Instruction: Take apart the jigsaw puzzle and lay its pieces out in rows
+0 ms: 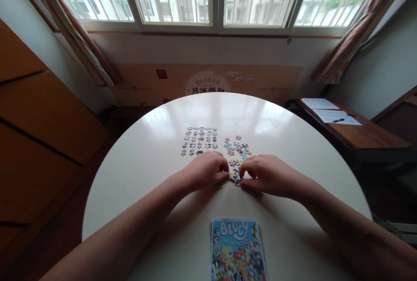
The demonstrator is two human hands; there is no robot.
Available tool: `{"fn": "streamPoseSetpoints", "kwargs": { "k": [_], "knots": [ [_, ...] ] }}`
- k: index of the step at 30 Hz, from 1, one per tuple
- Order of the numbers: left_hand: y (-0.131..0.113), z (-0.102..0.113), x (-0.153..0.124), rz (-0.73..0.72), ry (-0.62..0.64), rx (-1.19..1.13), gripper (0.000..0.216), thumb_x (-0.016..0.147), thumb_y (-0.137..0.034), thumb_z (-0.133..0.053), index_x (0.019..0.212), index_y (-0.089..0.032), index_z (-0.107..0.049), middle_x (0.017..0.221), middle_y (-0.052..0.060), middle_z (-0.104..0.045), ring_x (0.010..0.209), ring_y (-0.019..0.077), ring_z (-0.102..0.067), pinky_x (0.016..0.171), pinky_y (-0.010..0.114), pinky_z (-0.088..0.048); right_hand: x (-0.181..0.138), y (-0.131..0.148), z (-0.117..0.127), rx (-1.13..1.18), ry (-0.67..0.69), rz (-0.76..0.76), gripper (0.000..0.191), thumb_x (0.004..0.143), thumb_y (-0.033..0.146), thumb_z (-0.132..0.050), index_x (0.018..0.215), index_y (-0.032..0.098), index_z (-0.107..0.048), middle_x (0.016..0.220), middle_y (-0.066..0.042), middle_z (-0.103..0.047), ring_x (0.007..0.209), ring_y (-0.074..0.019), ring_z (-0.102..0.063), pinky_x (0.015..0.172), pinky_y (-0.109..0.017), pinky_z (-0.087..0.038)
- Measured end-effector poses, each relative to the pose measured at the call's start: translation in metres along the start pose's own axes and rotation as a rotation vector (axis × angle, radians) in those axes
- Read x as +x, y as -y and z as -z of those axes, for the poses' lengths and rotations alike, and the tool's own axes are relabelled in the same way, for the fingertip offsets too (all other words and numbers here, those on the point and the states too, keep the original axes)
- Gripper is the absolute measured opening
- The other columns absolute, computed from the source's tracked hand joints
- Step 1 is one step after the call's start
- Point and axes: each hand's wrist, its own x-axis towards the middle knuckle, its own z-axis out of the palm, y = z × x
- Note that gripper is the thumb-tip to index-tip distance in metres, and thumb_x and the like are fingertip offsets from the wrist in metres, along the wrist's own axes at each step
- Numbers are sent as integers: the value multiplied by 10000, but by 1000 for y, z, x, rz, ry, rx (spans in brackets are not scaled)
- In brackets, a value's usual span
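Observation:
My left hand (211, 167) is closed in a pinch over the middle of the table, with a pale jigsaw puzzle piece (232, 176) at its fingertips. Facing it, my right hand (269, 173) curls thumb and forefinger together on a small bluish puzzle piece (239, 179). The two sets of fingertips are only a little apart. A loose pile of puzzle pieces (241, 147) lies just beyond and partly under my hands. Left of the pile, more pieces (201, 139) are laid out in spaced rows, the nearest partly hidden by my left hand.
A colourful Bluey picture sheet or booklet (237, 248) lies on the round white table (130, 176) near my body. To the right, a wooden side table (374, 133) holds papers (335, 116) and a pen. Windows and curtains stand behind.

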Motion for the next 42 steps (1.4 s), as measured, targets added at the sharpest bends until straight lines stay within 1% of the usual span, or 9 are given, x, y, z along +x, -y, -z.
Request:
{"fn": "streamPoseSetpoints", "kwargs": {
  "k": [9,11,15,17,21,26,31,36,42],
  "knots": [
    [-2,1,-3,-26,15,6,76,811,-247,-666,828,-212,-731,901,37,-688,775,169,-612,705,300,-457,-9,-13,17,-42,-23,-17,113,847,321,-656,859,247,-742,758,-6,-667,681,-119,-552,619,-243,-296],
    [-3,1,-3,-27,16,19,80,811,-262,-680,859,-215,-723,935,38,-687,794,175,-613,720,306,-462,-10,-18,19,-58,-31,-45,111,840,328,-663,848,250,-742,762,-5,-668,682,-123,-551,617,-246,-295],
    [-4,2,-3,-28,14,41,190,805,-266,-708,992,-229,-715,984,41,-683,861,200,-619,768,324,-473,-9,-23,18,-71,-19,-79,107,834,292,-656,881,271,-750,788,1,-681,716,-130,-563,644,-249,-312],
    [-4,2,-3,-37,22,33,171,819,-258,-699,988,-239,-726,989,37,-681,845,190,-622,763,319,-470,-9,-21,17,-63,-23,-76,125,842,299,-655,919,278,-753,803,1,-688,729,-132,-571,658,-251,-319],
    [-5,2,-3,-39,25,2,105,830,-238,-675,906,-239,-747,969,30,-676,784,160,-617,740,302,-459,-9,-14,15,-27,-10,-9,140,873,284,-632,941,292,-755,797,14,-688,724,-118,-571,660,-246,-324],
    [-3,3,-3,-31,40,-9,110,812,-249,-658,879,-219,-739,926,36,-674,793,167,-612,744,303,-458,-6,-8,12,9,25,98,195,861,194,-614,968,267,-759,821,1,-701,772,-117,-597,661,-239,-332],
    [-5,8,-6,27,67,-21,98,785,-265,-635,808,-200,-705,894,40,-668,782,168,-599,685,285,-446,-5,-15,14,18,17,74,173,876,225,-614,959,252,-765,814,-9,-701,753,-117,-592,664,-239,-348],
    [-10,14,-11,98,38,49,107,788,-258,-619,803,-192,-701,864,59,-669,780,189,-595,659,291,-453,-6,-23,19,25,-18,49,163,882,245,-624,956,258,-768,830,-3,-706,747,-115,-596,684,-241,-375],
    [-8,13,-11,167,15,74,106,811,-249,-612,832,-195,-702,952,65,-674,812,201,-601,693,314,-469,-7,-33,23,22,-37,29,182,870,239,-621,972,247,-771,845,-14,-707,742,-118,-605,689,-245,-397]
  ]
}}
